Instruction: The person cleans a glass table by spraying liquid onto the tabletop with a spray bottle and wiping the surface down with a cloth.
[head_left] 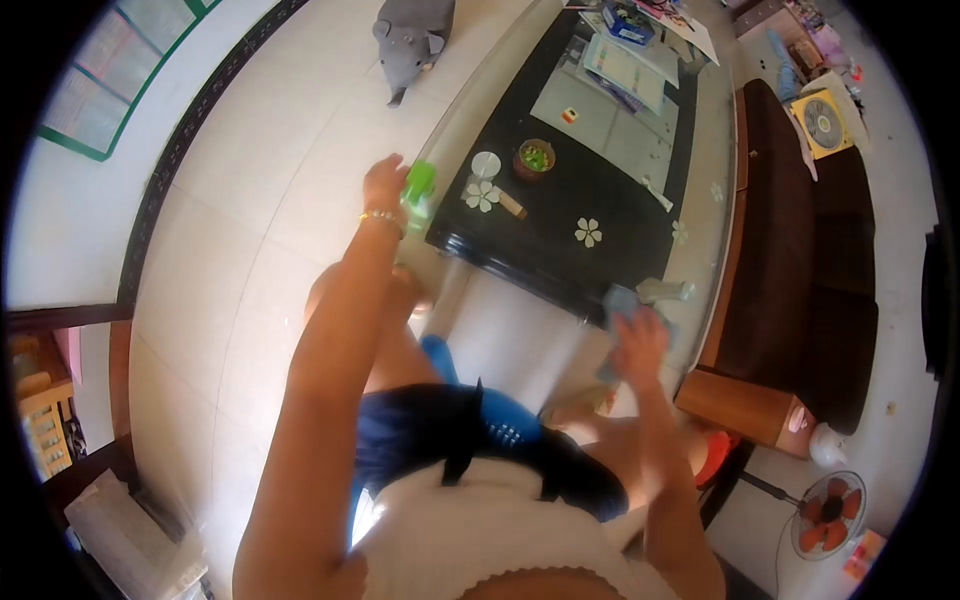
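Note:
My left hand [384, 186] is wrapped round a spray bottle [418, 184] with a bright green top and a clear lower part, held just off the near left corner of the black glass-topped table [545, 235]. At the table's near right corner, my right hand [640, 345] presses on a grey-blue cloth [622, 302], its fingers slightly blurred. A pale, crumpled-looking item [664, 290] lies right beside the cloth. On the table stand a small pot with green contents [535, 160] and a white round lid or dish [486, 165].
Papers and booklets [625, 75] and a blue box [628, 22] lie at the table's far end. A grey stuffed animal [412, 45] is on the floor. To the right are a dark sofa [780, 260], a wooden box-like arm [750, 405] and a fan [830, 513].

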